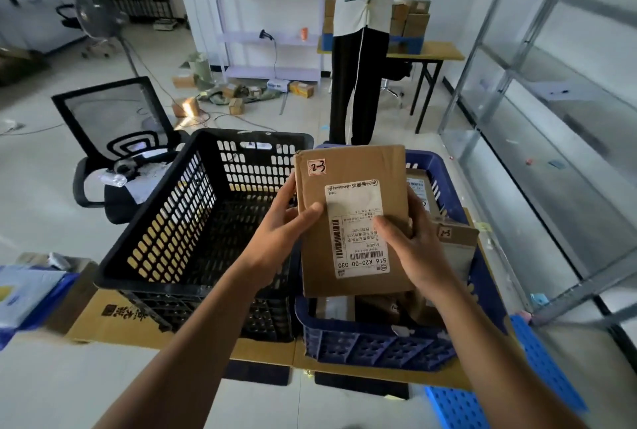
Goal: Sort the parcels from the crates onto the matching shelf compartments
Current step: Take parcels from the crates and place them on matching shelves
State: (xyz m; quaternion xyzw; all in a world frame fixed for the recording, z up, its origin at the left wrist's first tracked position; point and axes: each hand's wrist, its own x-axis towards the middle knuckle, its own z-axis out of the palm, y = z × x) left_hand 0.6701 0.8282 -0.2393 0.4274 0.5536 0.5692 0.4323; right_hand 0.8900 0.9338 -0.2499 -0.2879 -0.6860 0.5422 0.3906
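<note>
Both hands hold one flat brown parcel (355, 166) by its long edges, above the near half of the blue crate (379, 342). The left hand (286, 222) grips the left edge, thumb laid on the front face and fingers curled behind. The right hand (413, 239) grips the right edge, its thumb pressed on the white shipping label (355, 242) and its fingers wrapped round the side. The parcel's broad face is turned up towards the camera and its long axis runs away from the person. The label's print reads upside down, and a small sticker marked "2-3" (316, 167) sits at the far left corner. More parcels (455, 242) lie in the blue crate below, and a black crate (172, 222) stands just beside it on the left.
</note>
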